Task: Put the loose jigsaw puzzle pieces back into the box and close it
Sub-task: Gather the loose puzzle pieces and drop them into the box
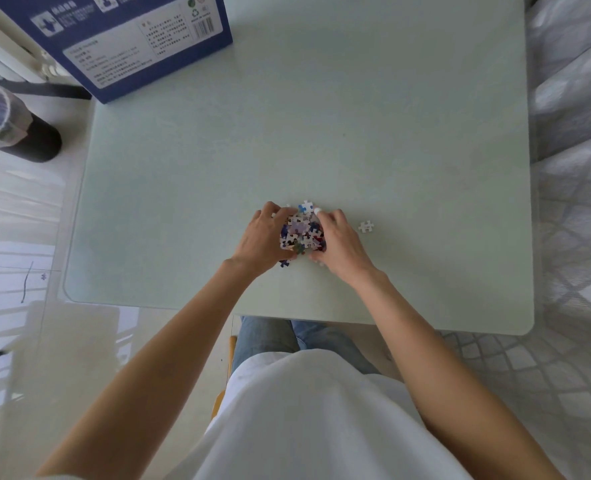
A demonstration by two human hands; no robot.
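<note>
risk: cupped scoop could spill pieces off the surface (391, 133) on the way to the box (124, 39), which sits well apart at the far left corner. left hand (264, 237) and right hand (339, 242) curl round the puzzle pile (301, 232) between them. 1 white piece (366, 226) lies just right, another dark piece (284, 263) near the left wrist.

Bare table (391, 116) between pile (301, 233) and box (131, 39) (far-left corner)

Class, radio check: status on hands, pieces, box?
Left hand and right hand cupping the piece pile. One stray piece lies right. Box far left, path clear.
</note>
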